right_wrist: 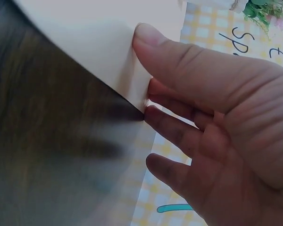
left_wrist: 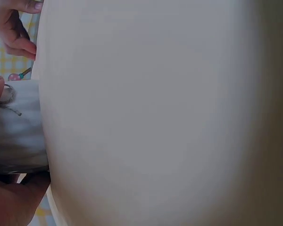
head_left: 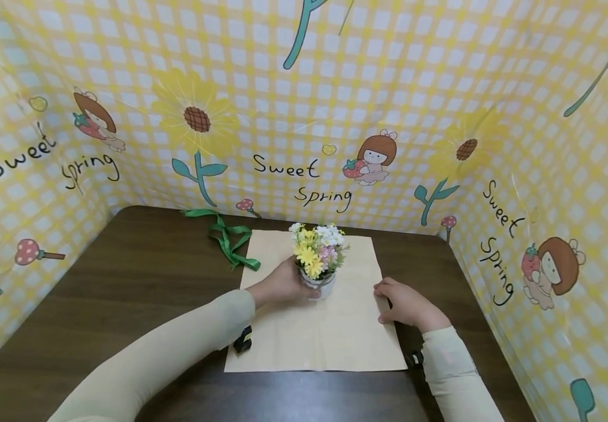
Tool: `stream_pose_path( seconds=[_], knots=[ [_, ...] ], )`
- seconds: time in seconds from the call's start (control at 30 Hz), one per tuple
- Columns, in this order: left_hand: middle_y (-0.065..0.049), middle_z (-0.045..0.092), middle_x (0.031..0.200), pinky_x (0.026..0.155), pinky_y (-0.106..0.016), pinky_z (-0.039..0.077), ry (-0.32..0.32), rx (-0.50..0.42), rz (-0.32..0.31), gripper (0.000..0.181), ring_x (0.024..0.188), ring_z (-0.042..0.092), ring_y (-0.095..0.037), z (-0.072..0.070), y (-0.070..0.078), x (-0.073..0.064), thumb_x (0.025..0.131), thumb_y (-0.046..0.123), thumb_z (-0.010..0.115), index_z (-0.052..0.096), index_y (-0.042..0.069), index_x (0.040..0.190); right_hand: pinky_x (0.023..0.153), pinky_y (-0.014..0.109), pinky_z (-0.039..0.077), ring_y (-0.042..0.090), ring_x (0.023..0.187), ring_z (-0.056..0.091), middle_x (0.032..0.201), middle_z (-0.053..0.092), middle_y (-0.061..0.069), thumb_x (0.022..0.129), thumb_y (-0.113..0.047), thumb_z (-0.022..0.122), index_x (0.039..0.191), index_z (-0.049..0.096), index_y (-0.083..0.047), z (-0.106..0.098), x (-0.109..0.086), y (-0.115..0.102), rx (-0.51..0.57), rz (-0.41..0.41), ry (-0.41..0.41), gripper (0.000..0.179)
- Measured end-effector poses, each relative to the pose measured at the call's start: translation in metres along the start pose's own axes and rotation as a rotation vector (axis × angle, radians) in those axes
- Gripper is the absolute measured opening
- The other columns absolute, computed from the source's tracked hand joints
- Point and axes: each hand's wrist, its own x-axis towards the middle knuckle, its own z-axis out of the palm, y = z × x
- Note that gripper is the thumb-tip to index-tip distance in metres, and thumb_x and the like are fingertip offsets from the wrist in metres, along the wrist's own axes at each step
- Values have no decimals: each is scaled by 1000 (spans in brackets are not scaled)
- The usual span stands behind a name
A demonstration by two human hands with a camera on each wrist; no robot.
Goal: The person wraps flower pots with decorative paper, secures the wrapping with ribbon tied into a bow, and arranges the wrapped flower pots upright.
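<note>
1. At ten o'clock from the middle of the beige paper sheet [head_left: 356, 334]: a tangled green ribbon [head_left: 226, 241], far end hard to make out beside the checked cloth wall [head_left: 272, 117], near end overlapping the sheet.
2. At eight o'clock: a small black object [head_left: 243, 341], partly hidden by the left sleeve [head_left: 187, 328], too unclear to name.
3. At ten o'clock, closer in: the left hand [head_left: 282, 284], curled round a flowerpot [head_left: 326, 287], some fingers lost behind it; both cut off at the frame's edge in the left wrist view.
4. At twelve o'clock, over the sheet: that same flowerpot, upright, pale, tied with twine [left_wrist: 19, 113], crowded with yellow, white and pink flowers [head_left: 314, 255] and green sprigs [head_left: 342, 255]; base contact with the sheet hard to confirm.
5. At three o'clock: the right hand [head_left: 406, 303], in a narrow pinch on the sheet's edge, thumb above, fingertips partly hidden beneath.
6. At four o'clock: another black object [head_left: 414, 358], partly covered by the right sleeve [head_left: 454, 363].
</note>
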Motion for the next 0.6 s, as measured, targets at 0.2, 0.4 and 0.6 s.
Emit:
stream_pose_path(
  seconds=[0.2, 0.4, 0.6],
  knots=[
    [-8, 40, 161, 123, -43, 27, 1, 37, 8, 118, 148, 39, -24, -6, -2, -14, 71, 33, 96, 24, 17, 163, 103, 48, 49, 34, 128, 58, 139, 58, 13, 80, -16, 89, 130, 66, 1, 3, -2, -12, -12, -31, 8, 57],
    [-8, 39, 161, 123, -43, 28, 11, 30, 11, 118, 148, 40, -24, -14, -7, -30, 71, 31, 96, 23, 17, 162, 102, 44, 50, 31, 124, 60, 135, 60, 11, 80, -17, 89, 126, 68, 0, 7, 0, -28, -47, -60, 6, 54],
    [-10, 40, 161, 122, -43, 29, 17, 58, 1, 117, 147, 40, -25, -26, -9, -49, 71, 33, 96, 24, 15, 162, 99, 45, 51, 31, 117, 62, 128, 62, 11, 77, -15, 90, 120, 70, 1, 9, 0, -46, -53, -118, 22, 50]
  ],
)
